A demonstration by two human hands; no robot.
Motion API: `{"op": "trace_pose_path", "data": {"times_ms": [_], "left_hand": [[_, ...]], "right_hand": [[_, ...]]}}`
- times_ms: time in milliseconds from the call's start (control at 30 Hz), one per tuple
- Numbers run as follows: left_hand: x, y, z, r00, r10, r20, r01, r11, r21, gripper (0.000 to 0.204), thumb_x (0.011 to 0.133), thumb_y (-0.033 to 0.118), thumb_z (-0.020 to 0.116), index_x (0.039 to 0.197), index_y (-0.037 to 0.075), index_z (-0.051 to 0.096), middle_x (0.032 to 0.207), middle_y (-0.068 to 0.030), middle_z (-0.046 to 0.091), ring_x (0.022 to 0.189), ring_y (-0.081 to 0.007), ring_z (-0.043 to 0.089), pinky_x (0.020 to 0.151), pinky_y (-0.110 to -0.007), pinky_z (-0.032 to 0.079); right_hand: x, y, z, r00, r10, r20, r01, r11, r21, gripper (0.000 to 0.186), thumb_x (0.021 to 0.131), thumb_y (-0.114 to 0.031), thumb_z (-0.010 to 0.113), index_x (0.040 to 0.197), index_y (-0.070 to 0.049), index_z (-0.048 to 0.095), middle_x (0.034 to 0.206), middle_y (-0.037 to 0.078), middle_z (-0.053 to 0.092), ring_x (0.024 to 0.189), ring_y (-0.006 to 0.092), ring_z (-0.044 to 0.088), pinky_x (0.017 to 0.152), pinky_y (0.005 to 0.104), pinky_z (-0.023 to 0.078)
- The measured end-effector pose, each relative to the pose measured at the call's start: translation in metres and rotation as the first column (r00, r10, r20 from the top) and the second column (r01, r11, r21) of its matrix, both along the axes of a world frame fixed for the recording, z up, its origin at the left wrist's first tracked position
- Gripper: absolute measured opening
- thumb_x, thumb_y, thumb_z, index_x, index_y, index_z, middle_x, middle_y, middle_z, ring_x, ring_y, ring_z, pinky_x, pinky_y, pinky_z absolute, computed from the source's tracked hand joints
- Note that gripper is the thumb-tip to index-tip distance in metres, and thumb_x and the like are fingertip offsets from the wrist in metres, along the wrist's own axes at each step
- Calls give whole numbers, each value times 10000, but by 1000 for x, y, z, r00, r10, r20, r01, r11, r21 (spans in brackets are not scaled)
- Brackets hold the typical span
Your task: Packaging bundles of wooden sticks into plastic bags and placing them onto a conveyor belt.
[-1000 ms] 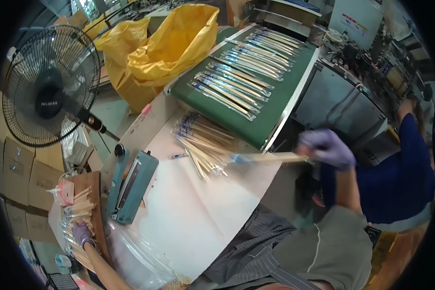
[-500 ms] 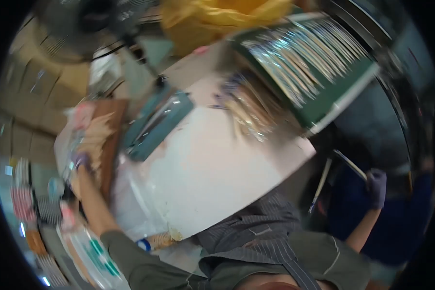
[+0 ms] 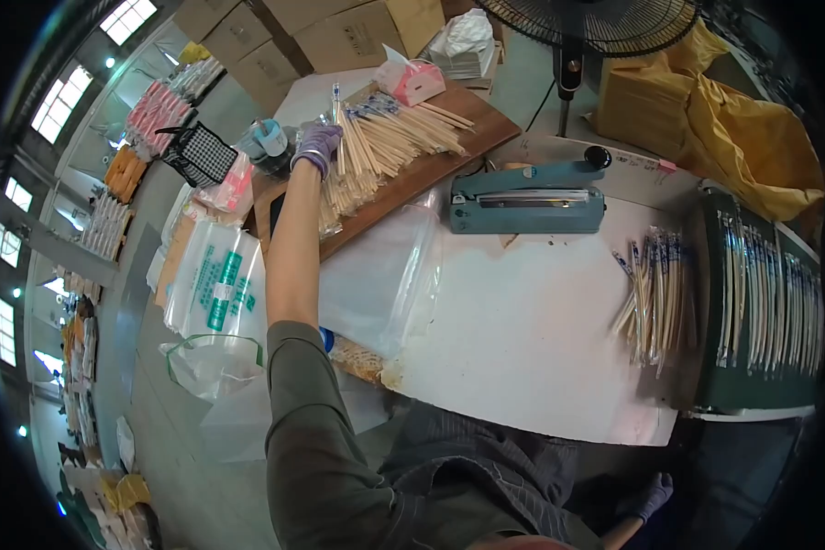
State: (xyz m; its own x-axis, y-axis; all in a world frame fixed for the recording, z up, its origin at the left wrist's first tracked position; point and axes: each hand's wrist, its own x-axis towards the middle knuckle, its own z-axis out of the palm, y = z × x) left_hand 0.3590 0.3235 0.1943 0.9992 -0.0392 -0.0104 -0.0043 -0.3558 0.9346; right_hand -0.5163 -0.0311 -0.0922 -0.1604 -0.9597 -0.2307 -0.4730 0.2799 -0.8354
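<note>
My left hand (image 3: 317,147), in a purple glove, is stretched out to the far left, its fingers closed at the edge of a heap of wrapped wooden chopsticks (image 3: 390,147). One blue-ended stick stands up beside the fingers. The heap lies on a brown wooden board (image 3: 376,215). Low at the right, under the table's edge, my right hand (image 3: 651,498), also purple-gloved, has curled fingers; what they hold, if anything, is hidden. A smaller bundle of chopsticks (image 3: 655,298) lies on the white table (image 3: 522,339), next to a green tray (image 3: 720,385) with a row of wrapped chopsticks.
A teal bag sealer (image 3: 527,215) stands at the table's back. Clear plastic bags (image 3: 380,284) lie left of centre. Beyond are a pink tissue pack (image 3: 412,84), a black fan (image 3: 596,27), a yellow sack (image 3: 742,137) and cartons (image 3: 339,41). A packet (image 3: 215,284) lies at left.
The view has swung left. My right hand has come in toward my body, and the pale stick it held no longer shows. My left hand remains at the chopstick heap.
</note>
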Motion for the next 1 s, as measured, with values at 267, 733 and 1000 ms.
{"op": "trace_pose_path", "data": {"times_ms": [267, 733, 1000], "left_hand": [[-203, -144, -18, 710, -702, 57, 674, 654, -345, 200, 804, 31, 471, 1001, 4, 490, 787, -17, 513, 666, -80, 519, 575, -204, 441], [-408, -341, -197, 522, -701, 486, 588, 708, 390, 430, 806, 203, 467, 1168, -16, 393, 1123, -193, 454, 1069, -312, 421, 955, -395, 275], [-390, -339, -201, 479, -759, 440, 607, 649, 458, 433, 807, 190, 459, 1186, -6, 388, 1131, -175, 463, 1088, -306, 406, 992, -397, 221]], "right_hand": [[137, 37, 186, 810, -305, -501, -183, 679, -711, 214, 789, -20, 520, 997, 9, 560, 978, 133, 567, 915, 233, 532, 842, 299, 410], [289, -263, 258, 608, 256, -751, -768, 431, -474, 335, 744, -109, 505, 1077, -95, 538, 876, 202, 532, 884, 335, 526, 796, 374, 418], [336, -255, 272, 309, 570, -761, -951, 195, -240, 114, 793, -126, 461, 854, -61, 533, 888, 167, 526, 898, 321, 515, 765, 363, 428]]}}
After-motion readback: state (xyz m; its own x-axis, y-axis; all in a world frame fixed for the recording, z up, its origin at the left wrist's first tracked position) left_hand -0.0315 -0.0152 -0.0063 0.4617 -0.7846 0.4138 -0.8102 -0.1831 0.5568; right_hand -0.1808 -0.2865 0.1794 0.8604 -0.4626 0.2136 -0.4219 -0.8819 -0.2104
